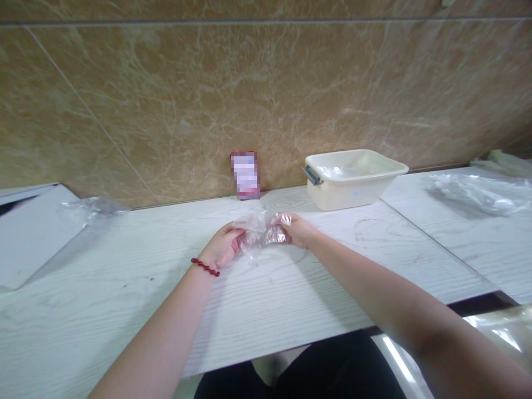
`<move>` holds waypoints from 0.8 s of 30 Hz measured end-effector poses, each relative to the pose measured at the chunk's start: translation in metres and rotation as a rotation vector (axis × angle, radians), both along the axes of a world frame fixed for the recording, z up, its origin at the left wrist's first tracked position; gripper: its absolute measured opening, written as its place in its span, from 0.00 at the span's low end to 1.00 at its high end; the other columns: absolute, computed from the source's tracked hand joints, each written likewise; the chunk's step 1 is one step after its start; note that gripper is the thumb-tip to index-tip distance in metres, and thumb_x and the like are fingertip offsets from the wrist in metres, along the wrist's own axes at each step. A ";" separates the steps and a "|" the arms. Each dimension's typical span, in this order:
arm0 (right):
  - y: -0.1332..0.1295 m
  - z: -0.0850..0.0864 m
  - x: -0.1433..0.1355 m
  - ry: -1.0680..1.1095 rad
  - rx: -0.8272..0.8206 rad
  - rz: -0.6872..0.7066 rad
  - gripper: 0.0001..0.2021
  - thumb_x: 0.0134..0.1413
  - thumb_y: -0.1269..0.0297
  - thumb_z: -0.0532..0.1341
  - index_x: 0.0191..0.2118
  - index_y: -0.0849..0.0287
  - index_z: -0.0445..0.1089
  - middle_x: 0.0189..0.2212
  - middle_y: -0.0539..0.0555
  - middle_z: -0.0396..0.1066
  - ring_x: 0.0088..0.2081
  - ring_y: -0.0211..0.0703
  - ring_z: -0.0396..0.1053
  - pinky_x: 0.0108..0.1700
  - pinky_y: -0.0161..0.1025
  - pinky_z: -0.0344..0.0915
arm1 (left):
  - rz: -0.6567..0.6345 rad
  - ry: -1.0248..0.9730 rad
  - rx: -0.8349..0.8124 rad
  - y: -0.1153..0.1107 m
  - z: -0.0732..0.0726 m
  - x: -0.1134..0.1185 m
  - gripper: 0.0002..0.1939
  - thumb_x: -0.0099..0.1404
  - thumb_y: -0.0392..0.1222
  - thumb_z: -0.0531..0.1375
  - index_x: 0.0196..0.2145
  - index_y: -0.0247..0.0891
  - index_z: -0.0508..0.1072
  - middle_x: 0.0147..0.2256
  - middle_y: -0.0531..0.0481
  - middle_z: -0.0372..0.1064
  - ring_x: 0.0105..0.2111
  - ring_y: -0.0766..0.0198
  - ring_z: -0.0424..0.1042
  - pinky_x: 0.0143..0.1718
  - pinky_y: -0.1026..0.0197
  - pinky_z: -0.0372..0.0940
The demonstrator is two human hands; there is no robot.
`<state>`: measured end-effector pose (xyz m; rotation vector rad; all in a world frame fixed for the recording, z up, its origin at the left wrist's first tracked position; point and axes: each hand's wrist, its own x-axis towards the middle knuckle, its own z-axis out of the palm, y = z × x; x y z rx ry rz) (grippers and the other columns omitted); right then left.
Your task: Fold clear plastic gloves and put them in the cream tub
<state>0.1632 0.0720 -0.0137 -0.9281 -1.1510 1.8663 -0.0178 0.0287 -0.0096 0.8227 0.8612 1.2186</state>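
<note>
In the middle of the white wood-grain table (137, 310), both my hands are raised together around thin clear plastic. My left hand (226, 244), with a red bead bracelet (205, 267) at the wrist, pinches a clear plastic bag (252, 235). Across from it, my right hand (298, 230) grips a small shiny clear packet (278, 235) with faint reddish marks. The packet's near end meets the bag; whether it is partly inside the bag I cannot tell. Fingertips of both hands are partly covered by the crinkled film.
A cream plastic bin (353, 191) with a grey handle holds clear film, behind my right hand. A phone-like upright object (246, 176), blurred out, leans on the marbled wall (187, 100). Clear plastic bags (482, 193) lie far right. A white box (37, 233) and crumpled film (96, 208) are left.
</note>
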 end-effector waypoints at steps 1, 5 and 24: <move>-0.001 0.001 0.000 0.008 0.004 -0.002 0.03 0.43 0.73 0.55 0.23 0.60 0.62 0.20 0.46 0.66 0.20 0.33 0.65 0.22 0.33 0.64 | -0.030 -0.011 0.013 0.000 0.001 -0.001 0.08 0.49 0.27 0.56 0.29 0.32 0.70 0.25 0.50 0.70 0.23 0.69 0.68 0.23 0.68 0.63; -0.003 0.005 0.001 -0.006 0.013 -0.012 0.05 0.44 0.72 0.53 0.22 0.60 0.61 0.18 0.46 0.65 0.19 0.34 0.65 0.21 0.33 0.63 | -0.070 -0.077 0.021 -0.002 0.003 -0.004 0.09 0.49 0.27 0.54 0.30 0.32 0.69 0.26 0.49 0.70 0.25 0.67 0.68 0.27 0.65 0.64; -0.003 0.005 0.000 0.024 0.016 -0.010 0.04 0.43 0.74 0.52 0.23 0.60 0.60 0.17 0.46 0.65 0.19 0.36 0.66 0.19 0.32 0.61 | -0.025 -0.067 -0.020 -0.001 0.001 -0.003 0.11 0.51 0.24 0.53 0.30 0.33 0.69 0.24 0.52 0.69 0.24 0.71 0.68 0.27 0.70 0.64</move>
